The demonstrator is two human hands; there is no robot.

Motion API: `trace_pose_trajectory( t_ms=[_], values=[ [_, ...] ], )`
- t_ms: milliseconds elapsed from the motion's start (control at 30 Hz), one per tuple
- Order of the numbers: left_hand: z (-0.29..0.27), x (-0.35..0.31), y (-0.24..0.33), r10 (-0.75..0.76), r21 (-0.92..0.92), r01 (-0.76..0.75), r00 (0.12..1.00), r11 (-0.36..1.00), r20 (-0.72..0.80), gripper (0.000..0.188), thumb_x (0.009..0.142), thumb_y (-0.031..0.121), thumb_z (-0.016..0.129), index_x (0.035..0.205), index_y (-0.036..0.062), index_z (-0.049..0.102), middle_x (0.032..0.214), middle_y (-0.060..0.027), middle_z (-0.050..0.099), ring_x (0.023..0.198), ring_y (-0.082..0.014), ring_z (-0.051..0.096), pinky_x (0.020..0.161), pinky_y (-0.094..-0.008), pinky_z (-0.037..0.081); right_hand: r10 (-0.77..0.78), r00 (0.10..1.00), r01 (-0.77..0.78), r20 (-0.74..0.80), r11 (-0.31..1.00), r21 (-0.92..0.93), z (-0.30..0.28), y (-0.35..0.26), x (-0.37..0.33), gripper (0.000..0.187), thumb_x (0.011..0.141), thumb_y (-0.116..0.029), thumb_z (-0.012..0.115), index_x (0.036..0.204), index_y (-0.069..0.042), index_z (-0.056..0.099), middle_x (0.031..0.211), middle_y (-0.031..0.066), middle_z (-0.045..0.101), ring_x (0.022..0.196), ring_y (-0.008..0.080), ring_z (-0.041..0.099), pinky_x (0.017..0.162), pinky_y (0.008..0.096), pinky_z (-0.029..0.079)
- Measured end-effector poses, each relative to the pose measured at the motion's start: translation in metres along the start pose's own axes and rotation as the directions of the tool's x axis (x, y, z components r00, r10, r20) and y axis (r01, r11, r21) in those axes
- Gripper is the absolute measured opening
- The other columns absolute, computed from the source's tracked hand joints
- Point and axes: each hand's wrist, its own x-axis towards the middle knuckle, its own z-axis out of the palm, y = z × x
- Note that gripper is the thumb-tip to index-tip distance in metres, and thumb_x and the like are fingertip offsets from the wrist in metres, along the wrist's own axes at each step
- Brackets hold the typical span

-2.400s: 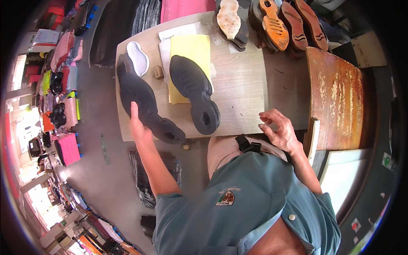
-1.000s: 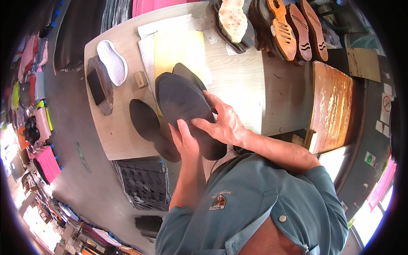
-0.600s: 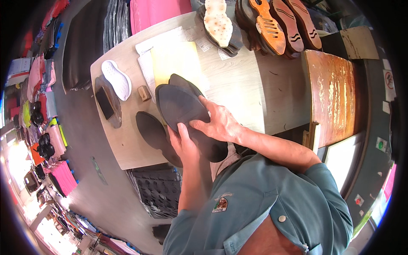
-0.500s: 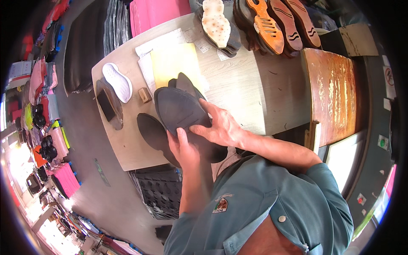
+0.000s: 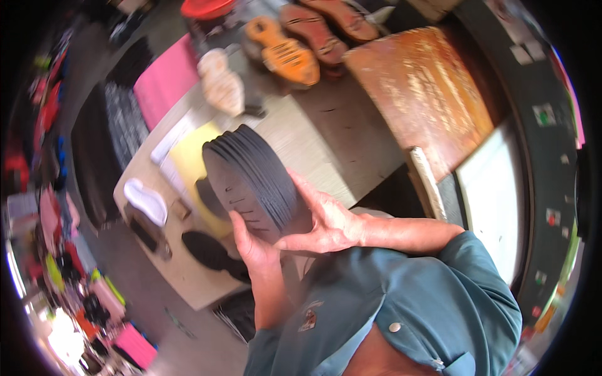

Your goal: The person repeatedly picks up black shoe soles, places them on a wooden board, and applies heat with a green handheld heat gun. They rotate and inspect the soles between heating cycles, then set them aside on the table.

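A thick stack of dark grey shoe soles is gripped between my two hands above the table. Its layered edges face up and to the right, and short marks show on the sole facing left. My left hand holds the lower left side, thumb on that marked face. On the lower right side my right hand is wrapped round the stack; some of its fingers are hidden behind it. More dark soles lie on the table by my left hand. Another dark piece shows partly behind the stack, over a yellow sheet.
A white sole and a small wooden block lie on the table's left. Along the far side are a spotted cream sole, an orange sole and reddish soles. A worn brown board stands at the right.
The stack has been tipped up, so its layered edges now show. My hands have moved lower on it. The whole view has turned, with the table shifting down and left.
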Motion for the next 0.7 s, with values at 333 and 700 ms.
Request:
trace_pose_trajectory(
  t_ms=[333,700],
  values=[
    [0.157,0.057,-0.144,-0.652,0.322,0.575,0.722,0.752,0.233,0.049,0.116,0.04,0.045,0.144,0.0028,0.058,0.138,-0.0124,0.068,0.128,-0.0258,0.065,0.115,-0.0429,0.048,0.025,0.662,0.039,-0.749,0.997,0.067,-0.107,-0.029,-0.117,0.105,0.089,-0.022,0.086,0.165,0.005,0.019,0.153,0.0261,0.052,0.144,0.0314,0.051,0.12,0.0412,0.041],
    [0.273,0.022,-0.286,-0.824,0.643,0.52,0.413,0.563,0.387,0.049,0.116,0.034,0.046,0.147,-0.0033,0.055,0.142,-0.0146,0.064,0.129,-0.0235,0.063,0.112,-0.0378,0.05,0.009,0.331,0.239,-0.944,0.967,0.093,-0.176,-0.05,-0.234,0.092,0.097,-0.012,0.077,0.166,0.006,0.018,0.158,0.0206,0.046,0.147,0.0265,0.045,0.123,0.0427,0.036]
  ],
)
